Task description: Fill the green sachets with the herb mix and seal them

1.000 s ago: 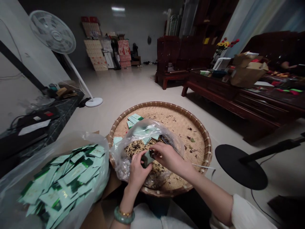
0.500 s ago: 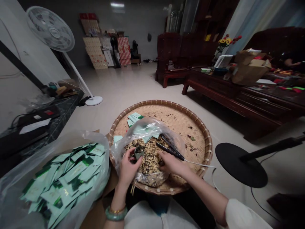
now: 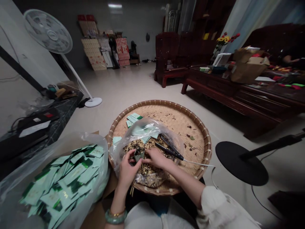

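My left hand (image 3: 126,168) is closed round a small pale-green sachet (image 3: 139,155), its mouth open and facing up. At the sachet's right edge, my right hand (image 3: 157,157) has its fingers drawn together; what they hold, if anything, is hidden. Under both hands lies a loose dried tea mix (image 3: 149,170) of light grains and dark bits in a clear plastic bag (image 3: 152,123). A black hair straightener (image 3: 171,150) with a white cord rests on the mix, just beyond my right hand. All this sits on a round woven bamboo tray (image 3: 207,136).
A big clear bag (image 3: 81,137) full of flat green sachets (image 3: 69,171) stands left of the tray. More sachets (image 3: 132,119) lie at the tray's far left. A black round stand base (image 3: 241,163) is to the right, a white fan (image 3: 51,35) at the left.
My right hand moved from the sachet down to the mix on the right, then back left to the sachet. My left hand shifted slightly left, keeping the sachet. The straightener came into clear view.
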Demonstrator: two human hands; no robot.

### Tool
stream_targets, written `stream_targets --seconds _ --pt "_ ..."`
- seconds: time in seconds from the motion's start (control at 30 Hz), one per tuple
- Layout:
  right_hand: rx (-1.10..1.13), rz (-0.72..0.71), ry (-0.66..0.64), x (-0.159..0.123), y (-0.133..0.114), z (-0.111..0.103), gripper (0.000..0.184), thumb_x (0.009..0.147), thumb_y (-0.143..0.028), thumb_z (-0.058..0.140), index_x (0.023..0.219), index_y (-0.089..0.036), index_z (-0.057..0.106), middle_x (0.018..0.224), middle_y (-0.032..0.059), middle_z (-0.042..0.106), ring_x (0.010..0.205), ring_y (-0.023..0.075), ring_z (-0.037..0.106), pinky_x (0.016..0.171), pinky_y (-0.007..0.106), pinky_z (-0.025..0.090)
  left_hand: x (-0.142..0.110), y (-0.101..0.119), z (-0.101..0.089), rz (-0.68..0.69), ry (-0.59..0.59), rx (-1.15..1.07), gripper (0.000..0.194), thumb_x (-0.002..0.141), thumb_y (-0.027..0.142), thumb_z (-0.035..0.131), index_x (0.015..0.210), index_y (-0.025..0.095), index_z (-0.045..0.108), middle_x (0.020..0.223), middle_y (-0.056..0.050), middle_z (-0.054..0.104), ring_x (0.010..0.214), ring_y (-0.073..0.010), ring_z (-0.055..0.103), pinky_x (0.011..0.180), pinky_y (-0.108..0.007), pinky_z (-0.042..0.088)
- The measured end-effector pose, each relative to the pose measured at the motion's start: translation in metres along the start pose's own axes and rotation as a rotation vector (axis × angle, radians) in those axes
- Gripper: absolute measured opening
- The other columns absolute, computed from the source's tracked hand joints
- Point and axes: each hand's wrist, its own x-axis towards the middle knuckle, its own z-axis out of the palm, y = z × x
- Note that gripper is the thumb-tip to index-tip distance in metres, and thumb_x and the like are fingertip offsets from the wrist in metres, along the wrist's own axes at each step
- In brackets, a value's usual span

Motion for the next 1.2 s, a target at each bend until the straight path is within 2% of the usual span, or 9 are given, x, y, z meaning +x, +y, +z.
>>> stream_targets --seconds 0.1,0.2,0.4,0.53,0.67,0.8,1.03,1.17,1.2 --pt "0.043 -0.013 0.0 0.003 0.0 0.001 0.019 0.072 -0.021 0.069 0.091 -0.018 0.071 0.09 0.0066 0.071 0.086 0.0204 0.064 0.077 0.027 0.044 -0.001 0.0 0.001 0.006 -0.003 -0.011 0.04 0.07 0.031 0.066 0.107 0.019 0.06 0.105 -0.008 0.065 0.069 -0.0149 0.064 0.067 -0.031 0.056" --pt "0.087 -0.004 0.027 -0.001 0.004 -0.002 0.016 0.07 -0.01 0.065 0.08 -0.019 0.073 0.081 0.0026 0.072 0.08 0.0176 0.065 0.074 0.024 0.045 -0.002 0.0 0.002 0.011 -0.002 -0.024 0.039 0.069 0.031 0.066 0.106 0.019 0.06 0.104 -0.008 0.065 0.068 -0.0145 0.064 0.067 -0.031 0.056" --pt "0.245 0.039 0.131 -0.015 0.007 -0.027 0.01 0.071 -0.015 0.065 0.077 -0.017 0.073 0.077 0.0016 0.073 0.072 0.0153 0.066 0.068 0.023 0.048 -0.002 -0.001 0.004 0.03 -0.012 0.003 0.04 0.069 0.03 0.067 0.107 0.019 0.06 0.101 -0.008 0.065 0.069 -0.0154 0.064 0.067 -0.032 0.056" --pt "0.508 0.026 0.281 -0.025 -0.013 -0.057 0.012 0.074 -0.024 0.064 0.08 -0.015 0.072 0.072 0.0027 0.071 0.062 0.0138 0.062 0.057 0.023 0.047 -0.004 0.001 0.009 0.065 -0.026 0.044 0.04 0.069 0.027 0.067 0.107 0.019 0.061 0.101 -0.008 0.064 0.069 -0.0155 0.063 0.068 -0.032 0.055" --pt "0.398 -0.159 0.373 -0.031 -0.048 -0.073 0.008 0.075 -0.019 0.065 0.08 -0.018 0.071 0.078 0.0023 0.07 0.069 0.0139 0.062 0.064 0.024 0.048 -0.005 0.006 0.018 0.08 -0.039 -0.017 0.04 0.068 0.024 0.067 0.107 0.019 0.061 0.1 -0.008 0.064 0.077 -0.0173 0.064 0.069 -0.031 0.055" --pt "0.299 -0.237 0.29 -0.036 -0.066 -0.075 0.015 0.078 -0.012 0.061 0.087 -0.02 0.07 0.087 0.0027 0.07 0.082 0.0152 0.063 0.072 0.025 0.048 -0.006 0.008 0.021 0.084 -0.042 -0.079 0.039 0.068 0.022 0.067 0.107 0.019 0.061 0.103 -0.008 0.064 0.082 -0.0182 0.064 0.069 -0.03 0.055" --pt "0.378 -0.142 0.375 -0.046 -0.046 -0.068 0.022 0.085 -0.018 0.053 0.103 -0.02 0.066 0.098 0.0062 0.065 0.079 0.0147 0.061 0.06 0.022 0.049 -0.008 0.004 0.02 0.068 -0.016 -0.117 0.04 0.068 0.022 0.067 0.107 0.018 0.06 0.105 -0.008 0.064 0.09 -0.0196 0.063 0.074 -0.031 0.055" --pt "0.36 -0.15 0.279 -0.05 -0.042 -0.055 0.057 0.071 -0.021 0.072 0.124 -0.023 0.053 0.117 0.0094 0.057 0.08 0.0151 0.058 0.06 0.024 0.05 -0.01 0.005 0.022 0.102 -0.002 -0.107 0.041 0.065 0.017 0.068 0.105 0.019 0.061 0.105 -0.008 0.063 0.093 -0.021 0.062 0.074 -0.032 0.055" --pt "0.35 -0.166 0.278 -0.049 -0.042 -0.053 0.058 0.07 -0.019 0.073 0.124 -0.023 0.054 0.116 0.009 0.057 0.079 0.0149 0.058 0.062 0.025 0.051 -0.01 0.007 0.023 0.116 -0.003 -0.098 0.041 0.064 0.016 0.067 0.104 0.019 0.061 0.105 -0.007 0.063 0.092 -0.0211 0.062 0.074 -0.033 0.055"
